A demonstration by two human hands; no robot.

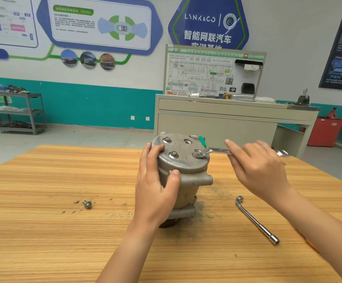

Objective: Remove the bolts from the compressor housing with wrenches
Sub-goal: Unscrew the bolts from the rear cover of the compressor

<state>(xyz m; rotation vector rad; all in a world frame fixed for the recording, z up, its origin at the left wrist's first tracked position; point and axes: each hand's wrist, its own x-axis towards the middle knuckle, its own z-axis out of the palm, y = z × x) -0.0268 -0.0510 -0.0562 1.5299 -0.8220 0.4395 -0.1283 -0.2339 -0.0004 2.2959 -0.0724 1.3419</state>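
**Clerk:** Item one, the housing?

**Checker:** Housing: grey cast metal, stood on end at mid-table, flat plate up. The left hand is clamped on its near-left side, fingers over the plate rim, thumb on the flank.

**Clerk:** Bolts?

**Checker:** Rear bolt and front bolt, both seated in the plate's left half. One bare hole at the back, beside a green cap. Ringed bolt sits at the plate's near-right edge. Loose bolt lies on the table, well left of the housing.

**Clerk:** Tools?

**Checker:** Wrench: its ring sits over the ringed bolt, and its long axis runs roughly level from there out to the right, past the plate's edge. A socket wrench lies idle on the table, near right.

**Clerk:** And the right hand?

**Checker:** The right hand lies over the wrench shank, back upward, blurred. Its digits look fairly straight. Whether any curl under the shank is hidden, so the grip cannot be told.

**Clerk:** What does the coming move turn on?

**Checker:** The ringed bolt lies to the left of the right hand, at the far end of the shank. That hand is the nearer one to the handle, and the left is taken up with bracing. By judgement, the handle must swing flat about the bolt, most likely away from the person to loosen. The left hand has to stop the housing from turning with it.
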